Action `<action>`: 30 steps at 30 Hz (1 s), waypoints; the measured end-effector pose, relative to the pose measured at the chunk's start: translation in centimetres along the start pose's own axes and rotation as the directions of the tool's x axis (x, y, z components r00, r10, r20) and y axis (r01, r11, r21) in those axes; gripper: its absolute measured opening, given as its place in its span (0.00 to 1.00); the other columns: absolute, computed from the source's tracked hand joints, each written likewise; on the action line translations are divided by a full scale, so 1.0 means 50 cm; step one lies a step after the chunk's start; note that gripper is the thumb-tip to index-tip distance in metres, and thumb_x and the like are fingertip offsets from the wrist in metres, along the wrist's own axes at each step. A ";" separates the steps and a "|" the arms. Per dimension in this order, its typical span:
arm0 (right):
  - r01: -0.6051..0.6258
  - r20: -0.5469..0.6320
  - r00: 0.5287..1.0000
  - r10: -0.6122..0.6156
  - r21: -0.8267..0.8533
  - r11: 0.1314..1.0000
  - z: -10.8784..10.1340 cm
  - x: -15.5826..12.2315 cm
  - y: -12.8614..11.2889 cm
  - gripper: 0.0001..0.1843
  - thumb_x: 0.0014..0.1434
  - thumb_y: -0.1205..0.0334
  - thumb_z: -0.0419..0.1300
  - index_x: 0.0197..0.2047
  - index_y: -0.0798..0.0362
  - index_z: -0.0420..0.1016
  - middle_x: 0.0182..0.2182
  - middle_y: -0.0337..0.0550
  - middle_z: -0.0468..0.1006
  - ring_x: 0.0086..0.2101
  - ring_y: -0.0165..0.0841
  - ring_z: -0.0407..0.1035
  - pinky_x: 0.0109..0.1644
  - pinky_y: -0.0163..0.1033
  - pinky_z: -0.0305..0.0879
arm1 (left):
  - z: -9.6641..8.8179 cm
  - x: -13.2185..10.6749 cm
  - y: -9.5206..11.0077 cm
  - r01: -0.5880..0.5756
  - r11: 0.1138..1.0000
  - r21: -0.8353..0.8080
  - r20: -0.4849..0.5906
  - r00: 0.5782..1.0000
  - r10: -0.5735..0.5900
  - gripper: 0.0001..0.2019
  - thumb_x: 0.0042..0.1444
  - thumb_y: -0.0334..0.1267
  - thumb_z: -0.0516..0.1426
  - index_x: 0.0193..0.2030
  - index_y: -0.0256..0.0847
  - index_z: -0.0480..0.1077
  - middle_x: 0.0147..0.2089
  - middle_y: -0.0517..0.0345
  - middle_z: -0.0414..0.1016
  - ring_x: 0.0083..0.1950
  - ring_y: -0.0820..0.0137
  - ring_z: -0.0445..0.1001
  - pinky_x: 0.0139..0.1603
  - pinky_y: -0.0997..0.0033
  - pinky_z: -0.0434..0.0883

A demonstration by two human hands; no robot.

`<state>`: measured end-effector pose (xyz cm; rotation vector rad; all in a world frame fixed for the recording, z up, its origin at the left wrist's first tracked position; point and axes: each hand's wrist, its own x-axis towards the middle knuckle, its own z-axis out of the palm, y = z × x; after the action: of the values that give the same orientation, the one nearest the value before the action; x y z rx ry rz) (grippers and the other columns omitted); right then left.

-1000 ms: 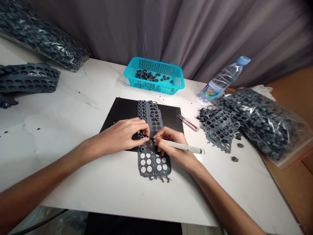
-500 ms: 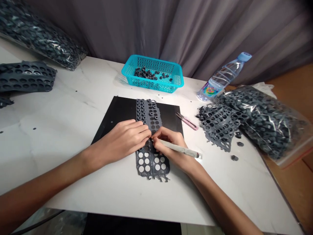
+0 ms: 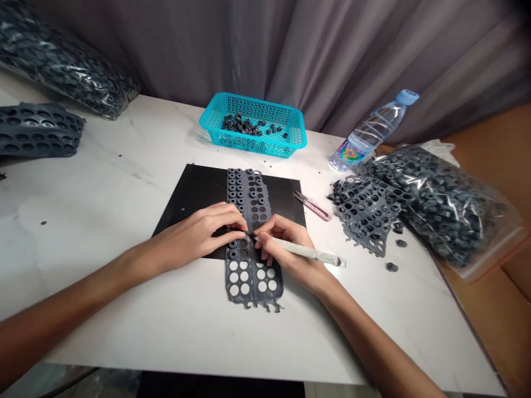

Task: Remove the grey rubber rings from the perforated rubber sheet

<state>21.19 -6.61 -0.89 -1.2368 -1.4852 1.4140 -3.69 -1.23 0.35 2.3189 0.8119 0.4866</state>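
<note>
My two hands at the sheet (image 3: 253, 279), head view. The sheet lies across the black mat (image 3: 194, 190), its near end on the table (image 3: 145, 315). Right hand (image 3: 292, 243): fingers closed round a tool (image 3: 309, 251), tip near the sheet. Left hand (image 3: 205, 229): fingers bent at the sheet; I cannot tell whether they grip. Beyond the mat: a basket (image 3: 253, 143).

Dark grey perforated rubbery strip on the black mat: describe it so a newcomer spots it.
On the white marbled table, find the flat black mat in front of the turquoise plastic basket. The dark grey perforated rubbery strip lies across it, near end overhanging onto the white. Unlike the grey holed sheet at right, it has the left hand and right hand at its middle.
</note>
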 end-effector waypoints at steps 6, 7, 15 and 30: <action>-0.029 0.041 0.999 0.025 0.096 0.995 -0.002 0.007 0.003 0.04 0.65 0.61 0.66 0.41 0.52 0.76 0.34 0.40 0.81 0.29 0.31 0.75 0.32 0.34 0.73 | -0.003 0.000 0.005 -0.008 1.000 0.029 0.007 1.000 0.008 0.10 0.79 0.44 0.56 0.55 0.45 0.77 0.54 0.56 0.80 0.58 0.64 0.77 0.60 0.65 0.71; -0.027 0.045 0.999 0.023 0.092 0.995 -0.002 0.008 0.003 0.03 0.64 0.62 0.65 0.40 0.52 0.76 0.34 0.40 0.81 0.30 0.31 0.75 0.32 0.34 0.73 | -0.004 0.000 0.005 -0.010 1.000 0.028 0.007 1.000 0.010 0.10 0.79 0.44 0.56 0.55 0.45 0.78 0.54 0.56 0.80 0.58 0.64 0.77 0.61 0.65 0.71; -0.016 0.039 0.999 0.013 0.076 0.997 -0.002 0.008 0.008 0.01 0.66 0.66 0.63 0.41 0.52 0.77 0.33 0.39 0.82 0.29 0.31 0.75 0.32 0.33 0.73 | -0.006 0.003 0.009 -0.039 0.999 0.029 0.010 0.999 0.039 0.08 0.78 0.40 0.57 0.52 0.44 0.78 0.51 0.57 0.81 0.56 0.65 0.78 0.66 0.64 0.69; 0.013 0.026 1.000 -0.013 0.010 1.000 0.000 0.007 0.008 0.02 0.68 0.65 0.62 0.40 0.51 0.77 0.32 0.38 0.81 0.30 0.32 0.75 0.32 0.34 0.74 | -0.007 0.007 0.018 -0.052 0.998 0.045 0.032 0.998 0.050 0.08 0.78 0.38 0.56 0.51 0.40 0.76 0.49 0.57 0.79 0.54 0.66 0.77 0.71 0.64 0.65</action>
<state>21.15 -6.32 -1.34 -1.2044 -1.4995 1.4324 -3.23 -1.41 1.28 2.3887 0.7581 0.4578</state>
